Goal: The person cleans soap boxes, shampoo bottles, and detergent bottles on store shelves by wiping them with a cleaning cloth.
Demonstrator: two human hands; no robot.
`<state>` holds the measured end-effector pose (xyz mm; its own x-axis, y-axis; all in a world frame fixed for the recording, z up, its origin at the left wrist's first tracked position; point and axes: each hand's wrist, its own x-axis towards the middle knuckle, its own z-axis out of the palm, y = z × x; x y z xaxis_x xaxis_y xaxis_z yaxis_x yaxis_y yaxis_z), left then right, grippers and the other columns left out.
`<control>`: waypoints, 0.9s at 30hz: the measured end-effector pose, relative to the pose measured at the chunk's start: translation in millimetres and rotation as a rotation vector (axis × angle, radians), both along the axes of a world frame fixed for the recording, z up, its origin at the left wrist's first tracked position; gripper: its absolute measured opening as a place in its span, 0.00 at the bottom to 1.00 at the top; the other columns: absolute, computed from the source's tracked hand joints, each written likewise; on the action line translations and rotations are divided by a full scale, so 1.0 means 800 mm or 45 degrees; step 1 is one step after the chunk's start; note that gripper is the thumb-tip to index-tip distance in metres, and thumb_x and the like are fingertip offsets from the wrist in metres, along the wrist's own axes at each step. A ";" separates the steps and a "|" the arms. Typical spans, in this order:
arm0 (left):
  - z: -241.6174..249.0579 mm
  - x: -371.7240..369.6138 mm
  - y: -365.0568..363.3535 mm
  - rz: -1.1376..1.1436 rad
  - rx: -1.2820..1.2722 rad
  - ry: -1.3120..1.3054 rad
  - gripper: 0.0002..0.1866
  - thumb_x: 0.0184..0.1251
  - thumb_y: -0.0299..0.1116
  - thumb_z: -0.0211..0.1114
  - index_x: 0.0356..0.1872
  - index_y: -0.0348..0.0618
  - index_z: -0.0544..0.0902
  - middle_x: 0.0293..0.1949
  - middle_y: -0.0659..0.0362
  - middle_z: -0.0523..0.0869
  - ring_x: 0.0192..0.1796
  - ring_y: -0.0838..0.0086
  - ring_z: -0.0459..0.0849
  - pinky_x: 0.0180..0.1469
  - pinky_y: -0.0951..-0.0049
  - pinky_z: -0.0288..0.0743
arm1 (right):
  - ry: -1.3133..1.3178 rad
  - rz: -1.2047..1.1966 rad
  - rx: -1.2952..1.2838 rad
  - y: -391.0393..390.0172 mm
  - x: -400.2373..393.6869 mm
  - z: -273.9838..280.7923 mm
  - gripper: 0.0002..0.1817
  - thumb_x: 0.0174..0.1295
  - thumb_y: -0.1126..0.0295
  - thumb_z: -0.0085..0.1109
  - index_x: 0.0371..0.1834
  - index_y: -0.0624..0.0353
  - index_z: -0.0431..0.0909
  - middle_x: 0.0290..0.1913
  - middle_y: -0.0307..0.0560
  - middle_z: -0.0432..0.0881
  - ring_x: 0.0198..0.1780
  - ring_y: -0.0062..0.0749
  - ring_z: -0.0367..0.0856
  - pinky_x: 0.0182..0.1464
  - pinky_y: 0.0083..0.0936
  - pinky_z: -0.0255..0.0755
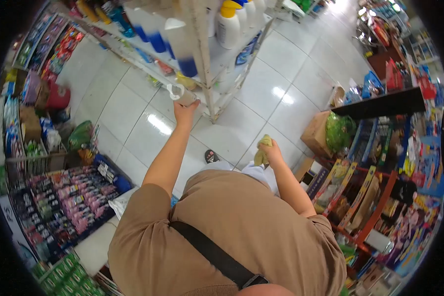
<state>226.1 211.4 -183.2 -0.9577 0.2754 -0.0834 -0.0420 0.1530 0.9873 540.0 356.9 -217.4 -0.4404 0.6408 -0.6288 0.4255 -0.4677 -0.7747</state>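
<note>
My left hand [185, 111] is closed around a white bottle [180, 93], close to the corner post of a white metal shelf rack [207, 74]. The bottle's label cannot be read. Lower down and to the right, my right hand [271, 150] grips a crumpled yellow-green cloth [262, 152], which hangs in front of my leg. On the rack near my left hand stand white-and-blue bottles [182, 49] and a white bottle with a yellow cap [228, 24]. A yellow item [186, 82] lies on the lower shelf beside the held bottle.
Light tiles [266, 93] cover the floor. At right are a cardboard box [314, 133], a green bag [338, 130] and a red rack [367, 207] of goods. Packed displays [69, 197] and a red bucket [58, 95] stand at left.
</note>
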 end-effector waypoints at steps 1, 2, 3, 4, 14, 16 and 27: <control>-0.007 -0.006 0.009 -0.041 -0.034 0.007 0.28 0.40 0.27 0.73 0.46 0.35 0.71 0.44 0.52 0.78 0.46 0.65 0.78 0.47 0.70 0.70 | -0.049 -0.073 -0.037 0.002 0.022 -0.003 0.24 0.53 0.72 0.61 0.53 0.62 0.66 0.42 0.46 0.76 0.42 0.31 0.76 0.42 0.29 0.73; -0.014 -0.011 0.018 -0.082 -0.065 0.018 0.27 0.39 0.27 0.73 0.44 0.34 0.72 0.42 0.51 0.79 0.45 0.64 0.78 0.46 0.70 0.70 | -0.094 -0.146 -0.073 0.002 0.041 -0.006 0.23 0.54 0.72 0.59 0.53 0.62 0.66 0.43 0.46 0.75 0.42 0.33 0.76 0.41 0.30 0.73; -0.031 -0.016 0.025 -0.104 -0.120 0.111 0.25 0.39 0.27 0.73 0.43 0.35 0.73 0.40 0.51 0.80 0.44 0.64 0.79 0.46 0.70 0.71 | -0.123 -0.184 -0.028 0.001 0.061 -0.012 0.22 0.54 0.72 0.59 0.52 0.61 0.66 0.42 0.46 0.75 0.42 0.33 0.76 0.40 0.30 0.73; -0.053 -0.021 0.029 -0.125 -0.172 0.204 0.24 0.39 0.27 0.72 0.41 0.35 0.74 0.39 0.52 0.81 0.43 0.63 0.79 0.45 0.69 0.71 | -0.154 -0.222 0.016 -0.003 0.080 -0.021 0.21 0.54 0.72 0.59 0.51 0.61 0.66 0.42 0.46 0.75 0.41 0.33 0.76 0.40 0.30 0.73; -0.061 -0.044 0.068 -0.519 -0.369 0.443 0.17 0.45 0.38 0.71 0.31 0.35 0.79 0.32 0.49 0.82 0.38 0.56 0.80 0.39 0.62 0.70 | 0.056 -0.468 -0.117 0.006 0.099 -0.008 0.17 0.57 0.71 0.57 0.49 0.59 0.67 0.39 0.43 0.75 0.38 0.31 0.75 0.39 0.30 0.72; -0.064 -0.042 0.069 -0.511 -0.268 0.422 0.17 0.47 0.38 0.70 0.31 0.34 0.79 0.31 0.49 0.83 0.38 0.57 0.80 0.39 0.63 0.70 | 0.147 -0.445 -0.199 0.030 0.071 0.003 0.20 0.56 0.69 0.59 0.51 0.60 0.67 0.41 0.44 0.75 0.39 0.30 0.76 0.39 0.29 0.73; -0.096 0.008 0.030 0.099 0.094 -0.199 0.24 0.57 0.22 0.57 0.57 0.38 0.66 0.53 0.53 0.70 0.49 0.67 0.74 0.45 0.71 0.74 | 0.008 0.523 0.294 0.228 -0.159 0.114 0.23 0.59 0.47 0.48 0.37 0.58 0.78 0.29 0.46 0.79 0.33 0.29 0.77 0.37 0.27 0.71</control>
